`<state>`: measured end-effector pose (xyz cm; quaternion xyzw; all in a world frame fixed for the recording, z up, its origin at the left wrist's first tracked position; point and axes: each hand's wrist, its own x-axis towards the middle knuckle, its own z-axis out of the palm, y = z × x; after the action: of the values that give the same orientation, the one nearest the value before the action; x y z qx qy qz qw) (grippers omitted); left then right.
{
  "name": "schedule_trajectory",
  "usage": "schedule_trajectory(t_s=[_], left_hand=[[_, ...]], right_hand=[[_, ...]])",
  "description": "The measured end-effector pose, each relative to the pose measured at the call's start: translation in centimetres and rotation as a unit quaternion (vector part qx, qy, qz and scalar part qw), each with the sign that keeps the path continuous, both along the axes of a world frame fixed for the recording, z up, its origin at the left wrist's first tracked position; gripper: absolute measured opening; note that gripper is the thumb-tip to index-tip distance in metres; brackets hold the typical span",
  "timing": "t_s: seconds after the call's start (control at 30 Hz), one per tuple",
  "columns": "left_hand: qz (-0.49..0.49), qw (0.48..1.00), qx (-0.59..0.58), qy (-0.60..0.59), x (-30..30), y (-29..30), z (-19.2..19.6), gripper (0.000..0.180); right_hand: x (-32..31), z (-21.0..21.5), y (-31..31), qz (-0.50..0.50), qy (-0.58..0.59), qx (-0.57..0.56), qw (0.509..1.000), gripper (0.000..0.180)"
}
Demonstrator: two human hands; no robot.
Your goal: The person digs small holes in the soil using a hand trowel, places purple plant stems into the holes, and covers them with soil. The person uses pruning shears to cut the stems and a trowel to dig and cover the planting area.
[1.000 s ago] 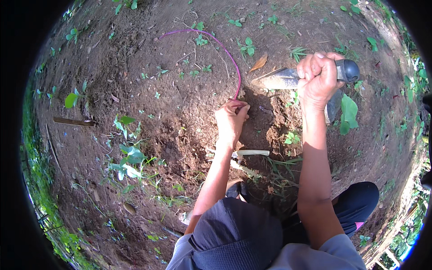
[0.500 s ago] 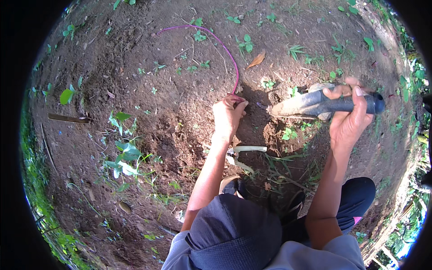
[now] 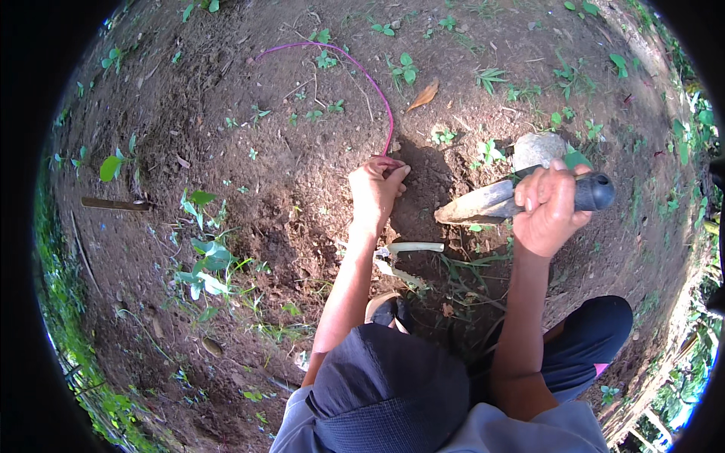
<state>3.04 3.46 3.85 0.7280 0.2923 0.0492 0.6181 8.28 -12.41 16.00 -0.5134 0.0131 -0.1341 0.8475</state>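
Note:
My left hand [image 3: 374,189] is closed on the near end of a thin, curved purple strand [image 3: 362,69], cord-like or vine-like, which runs off along the soil to the far left. The fingers partly hide a darker red end. Below those fingertips, a shallow dug hollow [image 3: 419,177] of loose brown soil lies in shadow. My right hand [image 3: 547,208] is wrapped round the dark handle of a hand trowel [image 3: 476,208]. Its soil-coated blade points left, with the tip at the right side of the hollow.
A pale stone [image 3: 536,149] lies just beyond the trowel. Nearer me are pale stalk-like pieces [image 3: 415,247]. A flat brown stick [image 3: 113,204] lies far left, a dry leaf [image 3: 425,94] beyond the hollow. Leafy seedlings [image 3: 215,257] grow at left.
My right hand has brought the trowel leftward and closer to the hollow, and its fingers have closed fully round the handle. My left hand stays pinched on the strand.

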Motion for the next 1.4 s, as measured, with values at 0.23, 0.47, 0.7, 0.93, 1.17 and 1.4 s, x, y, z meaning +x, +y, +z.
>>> schedule_trajectory(t_s=[0.23,0.47,0.7,0.93,1.17,1.4], left_hand=[[-0.004,1.0,-0.008,0.001,-0.1,0.3,-0.2,0.015],[-0.007,0.994,0.1,-0.03,-0.2,0.1,-0.5,0.016],[-0.013,0.993,0.106,-0.051,-0.4,0.1,-0.9,0.015],[-0.073,0.987,0.117,-0.08,-0.9,0.1,-0.6,0.032],[-0.088,0.969,0.209,-0.099,-1.0,-0.4,-0.4,0.037],[-0.101,0.949,0.296,-0.036,-1.3,-1.0,0.2,0.022]], right_hand=[[-0.1,-3.5,0.3,-0.022,0.069,0.063,0.995,0.017],[-0.4,-2.6,1.2,-0.047,0.112,0.066,0.99,0.02],[1.7,-0.5,0.3,0.04,-0.071,-0.003,0.997,0.02],[2.4,0.3,0.9,0.046,-0.073,-0.134,0.987,0.019],[3.9,-2.8,1.2,0.308,-0.026,-0.67,0.675,0.019],[3.1,-12.5,2.6,0.333,-0.021,-0.656,0.677,0.017]])
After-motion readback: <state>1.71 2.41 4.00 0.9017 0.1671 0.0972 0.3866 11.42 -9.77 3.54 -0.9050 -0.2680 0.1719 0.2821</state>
